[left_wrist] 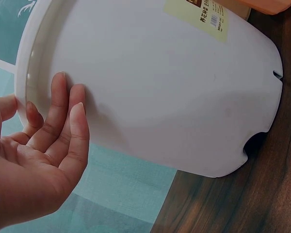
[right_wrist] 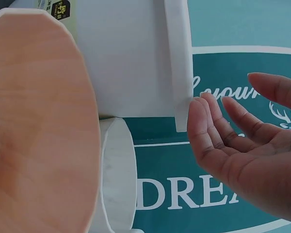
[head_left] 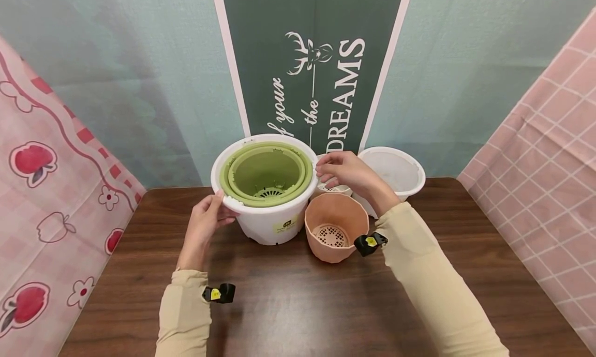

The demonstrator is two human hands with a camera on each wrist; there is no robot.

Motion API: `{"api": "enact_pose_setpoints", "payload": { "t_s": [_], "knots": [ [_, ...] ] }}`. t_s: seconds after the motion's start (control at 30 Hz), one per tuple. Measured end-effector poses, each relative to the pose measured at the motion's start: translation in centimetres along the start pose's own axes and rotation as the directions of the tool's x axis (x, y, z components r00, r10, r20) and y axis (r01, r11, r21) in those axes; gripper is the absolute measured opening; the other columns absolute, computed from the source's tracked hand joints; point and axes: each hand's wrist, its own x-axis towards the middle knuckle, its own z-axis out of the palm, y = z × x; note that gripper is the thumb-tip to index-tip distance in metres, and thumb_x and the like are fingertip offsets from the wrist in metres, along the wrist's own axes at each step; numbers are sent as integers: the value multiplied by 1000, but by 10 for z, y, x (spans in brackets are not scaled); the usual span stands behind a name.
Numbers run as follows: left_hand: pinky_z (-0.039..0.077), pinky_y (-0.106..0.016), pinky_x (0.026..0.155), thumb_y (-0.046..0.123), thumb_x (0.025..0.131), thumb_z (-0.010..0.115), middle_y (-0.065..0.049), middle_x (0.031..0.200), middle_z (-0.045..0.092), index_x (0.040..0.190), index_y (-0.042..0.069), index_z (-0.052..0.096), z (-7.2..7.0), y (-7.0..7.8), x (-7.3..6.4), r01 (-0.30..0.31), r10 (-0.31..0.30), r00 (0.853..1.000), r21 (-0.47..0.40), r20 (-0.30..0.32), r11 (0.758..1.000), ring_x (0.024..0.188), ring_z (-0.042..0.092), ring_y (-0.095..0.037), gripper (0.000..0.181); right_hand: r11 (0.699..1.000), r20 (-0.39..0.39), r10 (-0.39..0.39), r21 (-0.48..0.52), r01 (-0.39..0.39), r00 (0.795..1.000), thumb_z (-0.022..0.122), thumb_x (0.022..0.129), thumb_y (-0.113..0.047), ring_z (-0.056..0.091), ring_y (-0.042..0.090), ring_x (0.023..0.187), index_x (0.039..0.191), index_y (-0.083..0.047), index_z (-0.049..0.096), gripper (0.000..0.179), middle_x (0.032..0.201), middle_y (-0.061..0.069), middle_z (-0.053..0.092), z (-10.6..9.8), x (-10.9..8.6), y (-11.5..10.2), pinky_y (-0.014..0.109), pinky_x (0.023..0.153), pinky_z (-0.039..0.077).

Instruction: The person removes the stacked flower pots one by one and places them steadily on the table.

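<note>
Left hand (head_left: 206,214) pinching white pot (head_left: 259,226) by rim (head_left: 215,173); right hand (head_left: 350,172) loosely spread at opposite rim, contact unclear.

- A dark brown wood-grain table (head_left: 288,305) is carrying several pots toward its back edge and showing a pale sheen near the front.
- A large white pot (head_left: 261,227), with a yellowish label, is standing upright on its notched foot, left of the others.
- An orange pot (head_left: 332,212) is standing just beside it, farther forward.
- A small off-white pot (head_left: 336,189) is sitting behind the orange one, partly hidden.
- Another white pot (head_left: 396,168) is resting at the right, its base hidden.
</note>
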Motion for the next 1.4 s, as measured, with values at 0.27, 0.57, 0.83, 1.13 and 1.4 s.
{"api": "enact_pose_setpoints", "payload": {
  "t_s": [0.27,0.57,0.83,1.13,1.4],
  "knots": [
    [53,-22,62,31,97,43,5,64,63,86,5,49,-1,-1,1,-15,15,1000,-13,7,1000,64,63,-7,29,999,-19,24,36,-23,1000,51,92,-5,60,21,77,110,9,51,23,95,19,58,4,4,1,28,65,54],
    [53,-22,61,30,98,43,5,63,64,84,6,49,-1,-2,1,-34,34,999,-23,18,999,64,64,-7,28,999,-33,45,23,-44,998,51,92,-6,56,20,77,111,10,51,25,99,20,56,7,9,0,29,68,54],
    [53,-22,62,30,98,43,5,64,64,85,5,49,-1,-1,1,-33,33,999,-18,23,999,64,63,-7,28,999,-35,44,-22,-45,998,55,91,-9,51,22,80,113,8,52,28,97,14,53,8,11,0,24,64,53],
    [53,-21,59,29,98,43,5,63,64,83,7,50,-1,-1,0,-38,38,999,-31,19,999,63,64,-7,28,995,-38,64,-70,-67,997,58,89,-9,48,21,81,112,5,52,27,99,12,51,11,17,2,25,67,52],
    [52,-21,58,30,98,43,6,63,64,84,7,49,-1,-2,2,-25,25,1000,-15,14,1000,64,64,-7,28,994,-60,66,-88,-71,996,59,88,-9,47,19,79,112,4,52,27,101,12,50,14,22,3,26,67,50]
  ]
}}
